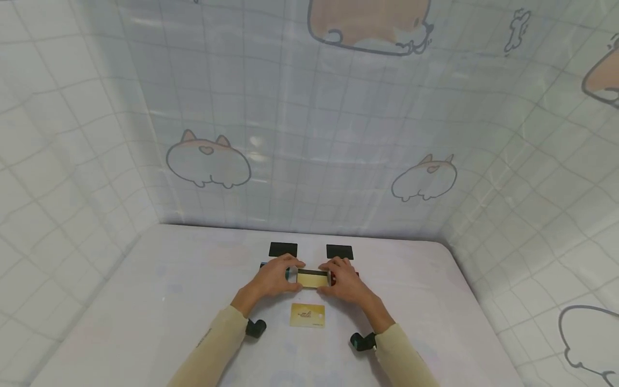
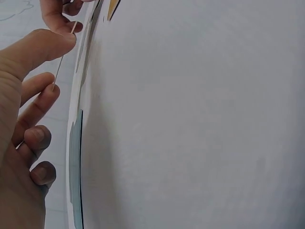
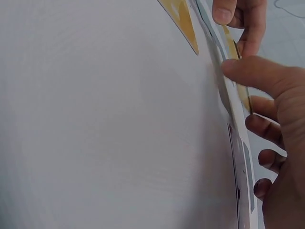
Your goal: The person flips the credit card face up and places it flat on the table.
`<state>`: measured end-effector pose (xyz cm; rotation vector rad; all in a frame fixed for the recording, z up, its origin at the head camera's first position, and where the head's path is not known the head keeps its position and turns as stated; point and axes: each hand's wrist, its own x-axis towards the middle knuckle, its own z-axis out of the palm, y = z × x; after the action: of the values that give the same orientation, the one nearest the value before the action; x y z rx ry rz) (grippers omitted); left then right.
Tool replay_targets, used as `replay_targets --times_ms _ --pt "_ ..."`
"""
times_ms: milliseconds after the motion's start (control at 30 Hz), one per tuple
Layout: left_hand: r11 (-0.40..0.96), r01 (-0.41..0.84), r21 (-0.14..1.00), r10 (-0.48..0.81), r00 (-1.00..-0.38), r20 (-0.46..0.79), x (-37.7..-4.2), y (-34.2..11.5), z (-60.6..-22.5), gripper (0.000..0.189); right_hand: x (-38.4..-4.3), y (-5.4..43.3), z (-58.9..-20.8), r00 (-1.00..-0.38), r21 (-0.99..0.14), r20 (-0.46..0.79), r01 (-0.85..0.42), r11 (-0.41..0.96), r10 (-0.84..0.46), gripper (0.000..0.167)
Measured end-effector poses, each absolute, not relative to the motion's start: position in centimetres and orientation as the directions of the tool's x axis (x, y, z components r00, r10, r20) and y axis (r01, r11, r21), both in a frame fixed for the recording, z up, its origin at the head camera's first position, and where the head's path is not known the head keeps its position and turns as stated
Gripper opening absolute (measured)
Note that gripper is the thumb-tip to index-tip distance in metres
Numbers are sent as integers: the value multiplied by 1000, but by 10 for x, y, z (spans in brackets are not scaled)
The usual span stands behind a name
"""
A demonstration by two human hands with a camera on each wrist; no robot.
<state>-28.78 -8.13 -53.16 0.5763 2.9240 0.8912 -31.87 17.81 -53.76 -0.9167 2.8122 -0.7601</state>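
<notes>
A yellow card with a dark stripe (image 1: 312, 280) is held up between both hands over the table. My left hand (image 1: 274, 277) pinches its left end, thumb low and fingers at the top. At the other end my right hand (image 1: 345, 281) does the same. The left wrist view shows this card edge-on as a thin pale line (image 2: 58, 69); its yellow face (image 3: 243, 93) shows in the right wrist view. Nearer the body, a second yellow card (image 1: 307, 315) with printing lies flat. A bluish card (image 2: 76, 171) lies past the left hand, mostly covered in the head view.
Two dark cards, left (image 1: 283, 249) and right (image 1: 340, 251), lie behind the hands. A red item (image 1: 357, 274) peeks out behind the right hand. The pale table (image 1: 193, 301) meets grid-patterned curtains (image 1: 309, 199) at its back and sides.
</notes>
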Motion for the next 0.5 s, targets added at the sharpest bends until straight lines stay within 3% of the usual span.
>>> replay_targets --times_ms 500 --pt "762 381 523 365 -921 139 -285 -78 -527 53 -317 182 -537 -825 -734 91 -434 523 -557 61"
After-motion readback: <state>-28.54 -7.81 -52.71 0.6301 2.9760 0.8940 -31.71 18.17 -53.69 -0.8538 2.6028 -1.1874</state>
